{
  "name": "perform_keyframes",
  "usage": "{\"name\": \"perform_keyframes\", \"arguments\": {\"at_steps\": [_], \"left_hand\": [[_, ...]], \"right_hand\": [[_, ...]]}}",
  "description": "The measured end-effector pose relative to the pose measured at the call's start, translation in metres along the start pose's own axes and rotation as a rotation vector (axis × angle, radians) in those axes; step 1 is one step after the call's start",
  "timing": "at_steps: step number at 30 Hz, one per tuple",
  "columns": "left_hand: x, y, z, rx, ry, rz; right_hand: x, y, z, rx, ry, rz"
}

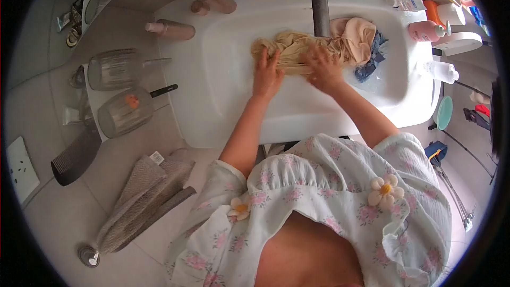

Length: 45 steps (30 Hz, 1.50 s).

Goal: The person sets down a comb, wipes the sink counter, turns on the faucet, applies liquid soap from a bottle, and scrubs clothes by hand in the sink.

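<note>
Sink: the big white shiny sink (212, 122) fills the top middle of the frame, and its tall sides probably keep water and cloth in.
Top: the person wears a white cloth top with pink flowers (313, 186), at the bottom of the frame. Its short sleeves leave the arms bare, which should help them stay dry.
Towel: a grey bumpy cloth towel (135, 202) is at the lower left, near a round metal knob. It seems to hang there to be easy to grab.
Yellow cloth: a crumpled, pale yellow thin cloth (292, 45) lies in the sink, at the upper middle, under both hands.
Pink cloth: a bunched, pale pink soft cloth (358, 32) sits just right of it.
Tap: the long dark grey metal tap (320, 2) comes down from the top, likely set there so water lands inside the sink.
Left hand: the left hand (269, 74) is on the yellow cloth's left end, fingers apart. I can't tell if it squeezes.
Right hand: the right hand (324, 69) is on the yellow cloth's right part, fingers bent but blurry. I can't tell if it pinches.
Blue cloth: a small, crumpled dark blue cloth (374, 58) peeks out beside the pink one.
</note>
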<state>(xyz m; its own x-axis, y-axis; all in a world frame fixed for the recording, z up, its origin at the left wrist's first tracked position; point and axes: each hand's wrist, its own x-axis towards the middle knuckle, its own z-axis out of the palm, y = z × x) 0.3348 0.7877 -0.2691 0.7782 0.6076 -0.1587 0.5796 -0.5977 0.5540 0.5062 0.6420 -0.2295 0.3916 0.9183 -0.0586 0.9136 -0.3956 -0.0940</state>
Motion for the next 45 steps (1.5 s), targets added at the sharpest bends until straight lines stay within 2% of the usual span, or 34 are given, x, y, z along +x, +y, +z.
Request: {"name": "perform_keyframes", "arguments": {"at_steps": [2, 4, 6, 8, 9, 10, 14, 16, 18, 20, 22, 23, 24, 25, 26, 27, 28, 29, 30, 32, 33, 34, 35, 36, 37, 39, 40, 42, 43, 45], "left_hand": [[-0.002, 0.005, 0.015, -0.147, -0.029, -0.024], [-0.003, 0.0, 0.029, -0.42, -0.002, -0.138], [-0.01, 0.024, -0.002, -1.181, -0.212, -0.42], [-0.002, 0.045, -0.031, -1.646, -0.294, -0.545], [0.008, 0.052, -0.041, -1.742, -0.263, -0.525], [0.014, 0.056, -0.045, -1.844, -0.227, -0.508], [0.008, 0.039, -0.063, -2.223, -0.457, -0.328], [0.008, 0.085, -0.104, -2.159, -0.069, -0.71], [0.006, 0.104, -0.105, -2.013, 0.118, -0.755], [0.005, 0.086, -0.066, -1.832, 0.104, -0.48], [0.001, 0.057, -0.026, -1.63, 0.081, -0.231], [-0.003, 0.044, -0.019, -1.573, 0.012, -0.273], [-0.006, 0.03, -0.013, -1.512, -0.059, -0.31], [-0.01, 0.016, -0.006, -1.451, -0.132, -0.343], [-0.015, -0.004, 0.005, -1.575, -0.157, -0.391], [-0.016, 0.0, -0.004, -1.572, -0.203, -0.406], [-0.018, 0.005, -0.013, -1.568, -0.25, -0.42], [-0.019, 0.01, -0.022, -1.563, -0.297, -0.433], [-0.022, 0.023, -0.031, -1.548, -0.32, -0.36], [-0.024, 0.025, -0.031, -1.787, -0.325, -0.385], [-0.018, 0.017, -0.026, -2.04, -0.299, -0.478], [-0.017, 0.018, -0.026, -2.163, -0.238, -0.536], [-0.015, 0.019, -0.026, -2.284, -0.169, -0.59], [-0.017, 0.036, -0.036, -2.273, -0.075, -0.601], [-0.019, 0.053, -0.046, -2.258, 0.018, -0.611], [-0.02, 0.054, -0.029, -2.164, 0.051, -0.616], [-0.013, 0.036, 0.004, -2.087, -0.009, -0.6], [-0.002, 0.037, -0.005, -1.787, -0.136, -0.496], [-0.006, 0.026, -0.005, -1.795, -0.173, -0.474], [-0.016, 0.01, -0.01, -1.839, -0.239, -0.482]], "right_hand": [[0.008, -0.004, 0.012, 0.001, 0.035, -0.091], [0.049, 0.025, 0.021, 0.219, -0.074, 0.038], [0.075, 0.024, 0.035, 0.672, -0.181, 0.379], [0.07, -0.013, 0.007, 0.846, -0.237, 0.311], [0.067, -0.032, -0.007, 0.934, -0.27, 0.281], [0.056, -0.053, -0.026, 0.895, -0.248, 0.154], [0.01, -0.116, -0.129, 0.745, -0.152, -0.258], [0.01, -0.121, -0.134, 0.693, -0.076, -0.374], [0.02, -0.115, -0.095, 0.653, 0.025, -0.444], [0.052, -0.086, -0.031, 0.741, 0.105, -0.298], [0.078, -0.054, -0.057, 0.698, -0.052, -0.125], [0.083, -0.036, -0.031, 0.631, 0.078, -0.195], [0.083, -0.02, -0.03, 0.55, -0.073, -0.24], [0.071, -0.009, -0.021, 0.479, -0.001, -0.164], [0.064, 0.001, -0.007, 0.404, 0.079, -0.092], [0.064, 0.006, 0.008, 0.324, 0.168, -0.02], [0.061, 0.0, 0.031, 0.324, 0.059, 0.123], [0.051, -0.025, -0.004, 0.473, -0.052, 0.229], [0.047, -0.041, 0.027, 0.64, 0.043, 0.228], [0.037, -0.083, 0.061, 0.984, 0.032, 0.035], [0.03, -0.1, -0.018, 0.999, 0.113, -0.185], [0.014, -0.123, -0.025, 0.705, 0.062, -0.149], [0.005, -0.131, -0.044, 0.744, 0.077, -0.203], [0.0, -0.133, -0.073, 0.782, 0.093, -0.257], [0.011, -0.137, -0.058, 0.728, 0.121, -0.161], [0.032, -0.146, -0.028, 0.626, 0.158, 0.033], [0.055, -0.126, -0.035, 0.659, 0.112, 0.05], [0.094, -0.088, -0.027, 0.719, 0.062, 0.07], [0.103, -0.069, -0.013, 0.65, 0.155, -0.009], [0.102, -0.052, 0.001, 0.89, 0.003, 0.172]]}}
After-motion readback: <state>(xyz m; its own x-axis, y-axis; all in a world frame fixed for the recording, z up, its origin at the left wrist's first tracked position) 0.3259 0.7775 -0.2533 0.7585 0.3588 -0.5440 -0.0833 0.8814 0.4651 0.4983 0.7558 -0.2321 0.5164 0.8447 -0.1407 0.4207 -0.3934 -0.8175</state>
